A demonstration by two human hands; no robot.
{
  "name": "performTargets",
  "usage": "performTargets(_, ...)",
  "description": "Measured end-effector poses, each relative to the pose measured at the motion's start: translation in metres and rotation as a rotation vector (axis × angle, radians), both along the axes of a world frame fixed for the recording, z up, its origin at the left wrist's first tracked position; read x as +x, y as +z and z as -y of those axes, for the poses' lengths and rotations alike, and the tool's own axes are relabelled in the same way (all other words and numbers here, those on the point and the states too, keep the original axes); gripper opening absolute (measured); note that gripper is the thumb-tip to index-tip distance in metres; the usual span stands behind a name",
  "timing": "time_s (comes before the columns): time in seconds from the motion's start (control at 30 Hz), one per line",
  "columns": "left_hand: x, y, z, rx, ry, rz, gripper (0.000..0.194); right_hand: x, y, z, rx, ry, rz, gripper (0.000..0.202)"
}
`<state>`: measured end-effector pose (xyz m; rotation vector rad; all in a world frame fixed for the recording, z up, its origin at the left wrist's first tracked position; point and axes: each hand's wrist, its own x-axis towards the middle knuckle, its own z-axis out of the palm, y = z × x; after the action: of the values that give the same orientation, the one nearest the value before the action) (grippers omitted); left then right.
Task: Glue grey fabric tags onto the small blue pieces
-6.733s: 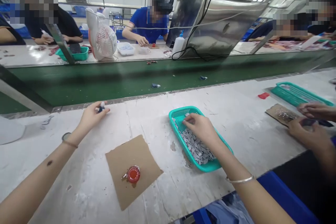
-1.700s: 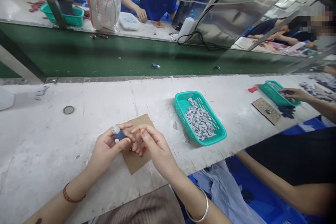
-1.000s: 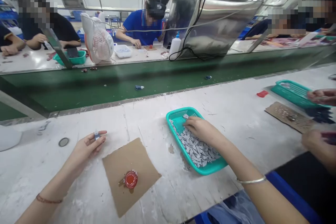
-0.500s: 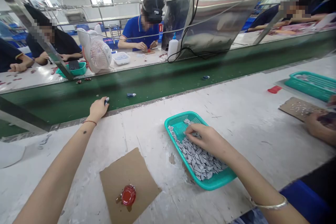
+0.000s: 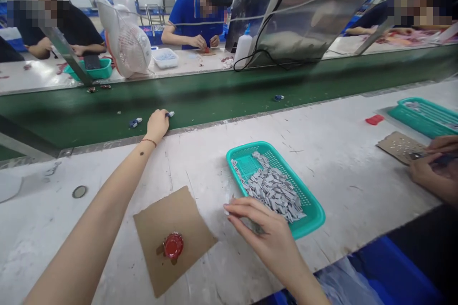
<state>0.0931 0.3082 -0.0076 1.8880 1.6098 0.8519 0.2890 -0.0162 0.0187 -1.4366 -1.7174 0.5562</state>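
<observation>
My left hand (image 5: pixel 158 125) reaches over the green belt, its fingers closed at a small blue-and-white piece (image 5: pixel 171 114); its fingertips are partly hidden. Just left of it lies a similar blue-and-white piece (image 5: pixel 135 122). My right hand (image 5: pixel 266 228) is in front of the green basket (image 5: pixel 315 217), pinching a small pale grey piece (image 5: pixel 226 210) between thumb and fingers. Many like grey pieces (image 5: pixel 274 186) are heaped in the basket. On the table between my arms, a cardboard sheet (image 5: pixel 189 214) bears a small round dish (image 5: pixel 173 246) of glossy red stuff, with brown stains around it.
A third blue-and-white piece (image 5: pixel 279 97) lies farther right on the belt (image 5: pixel 214 90). At right, a co-worker's hands (image 5: pixel 429 167) are over another cardboard (image 5: pixel 399 147), near a second green basket (image 5: pixel 422 119). A round disc (image 5: pixel 79 191) lies left of my arm. Several people sit opposite.
My left hand has let go of one blue-and-white piece and moved right to another. My right hand has come out of the basket, toward the cardboard, with a grey piece. The view has tilted down.
</observation>
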Motion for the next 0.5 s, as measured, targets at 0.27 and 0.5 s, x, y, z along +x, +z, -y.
performTargets(0.27,-0.072,0.003,0.11,-0.361,0.05,0.778,0.017,-0.055,-0.013,0.008,-0.054,0.14,-0.03,0.016)
performTargets(0.5,-0.117,-0.005,0.225,-0.473,0.075,1.006,0.027,-0.097,-0.002,0.001,-0.006,0.331,0.225,0.016)
